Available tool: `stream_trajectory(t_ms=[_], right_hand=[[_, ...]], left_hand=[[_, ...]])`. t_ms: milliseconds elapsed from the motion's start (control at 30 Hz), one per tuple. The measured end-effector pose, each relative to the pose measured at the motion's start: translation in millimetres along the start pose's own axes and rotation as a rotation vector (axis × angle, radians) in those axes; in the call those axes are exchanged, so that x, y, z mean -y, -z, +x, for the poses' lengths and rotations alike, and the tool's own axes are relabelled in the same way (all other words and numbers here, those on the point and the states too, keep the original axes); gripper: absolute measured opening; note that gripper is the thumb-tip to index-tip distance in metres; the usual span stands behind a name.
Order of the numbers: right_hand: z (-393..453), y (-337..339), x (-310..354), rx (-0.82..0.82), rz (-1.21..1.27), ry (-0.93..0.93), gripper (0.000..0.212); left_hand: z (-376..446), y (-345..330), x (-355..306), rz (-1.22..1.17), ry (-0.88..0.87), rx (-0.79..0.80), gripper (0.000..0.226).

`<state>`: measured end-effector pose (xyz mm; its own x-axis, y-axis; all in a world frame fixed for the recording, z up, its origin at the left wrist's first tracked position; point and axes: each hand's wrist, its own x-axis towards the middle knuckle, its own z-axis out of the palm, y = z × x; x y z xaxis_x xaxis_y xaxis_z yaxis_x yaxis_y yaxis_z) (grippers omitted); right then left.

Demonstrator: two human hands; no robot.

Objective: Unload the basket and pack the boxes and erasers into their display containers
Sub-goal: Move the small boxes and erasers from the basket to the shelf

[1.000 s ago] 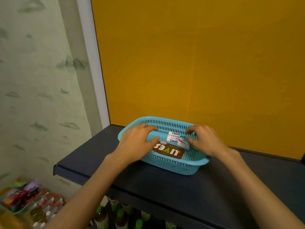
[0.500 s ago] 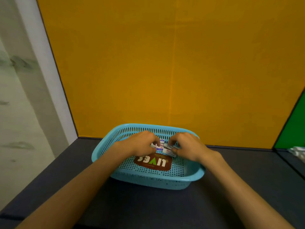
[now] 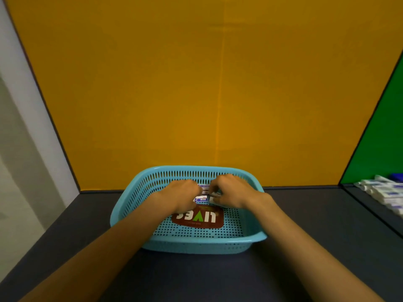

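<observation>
Both my left hand (image 3: 185, 196) and right hand (image 3: 229, 192) pinch small erasers (image 3: 201, 199) inside the blue basket (image 3: 139, 188), gathering them for removal.

Camera view swung right since a second ago: grey wall and lower shelf goods gone from left, green panel (image 3: 383, 136) and white boxes on right shelf (image 3: 386, 194) now in sight. Blue basket (image 3: 139, 192) now centred in view. Left hand (image 3: 184, 196) and right hand (image 3: 229, 192), apart at first, closed together over small boxes (image 3: 201, 199) at basket's far side; fingers now curled on them, boxes mostly hidden.
</observation>
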<state>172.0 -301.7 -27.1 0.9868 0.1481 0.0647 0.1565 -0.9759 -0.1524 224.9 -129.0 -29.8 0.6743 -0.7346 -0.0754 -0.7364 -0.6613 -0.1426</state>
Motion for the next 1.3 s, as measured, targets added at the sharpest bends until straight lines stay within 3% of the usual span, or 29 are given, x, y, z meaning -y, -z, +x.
stream_trajectory(t_ms=[267,467,767,933,1133,1300], right_hand=[[19.2,-10.6,-4.8,0.054,-0.004,0.016,0.017],[25.3,-10.6,-3.6,0.066,-0.008,0.045,0.019],[21.9,-10.9,0.8,0.211,0.076,0.041,0.016],[13.8,-0.8,9.9,0.125,0.051,-0.014,0.019],[-29.2,25.0,21.4,-0.082,0.189,-0.045,0.022],[-79.5,39.8,18.3,-0.219,0.24,-0.085,0.03]], left_hand=[[-10.1,-7.7,16.7,0.011,0.057,-0.039,0.032],[-2.7,-9.4,24.5,-0.069,0.101,0.018,0.035],[-9.1,-5.7,18.3,-0.111,0.163,0.073,0.025],[-18.1,5.9,24.4,-0.19,0.226,-0.122,0.005],[-50.0,32.3,18.4,-0.649,0.157,-0.425,0.025],[-74.4,43.6,-18.6,-0.733,-0.021,-0.57,0.031]])
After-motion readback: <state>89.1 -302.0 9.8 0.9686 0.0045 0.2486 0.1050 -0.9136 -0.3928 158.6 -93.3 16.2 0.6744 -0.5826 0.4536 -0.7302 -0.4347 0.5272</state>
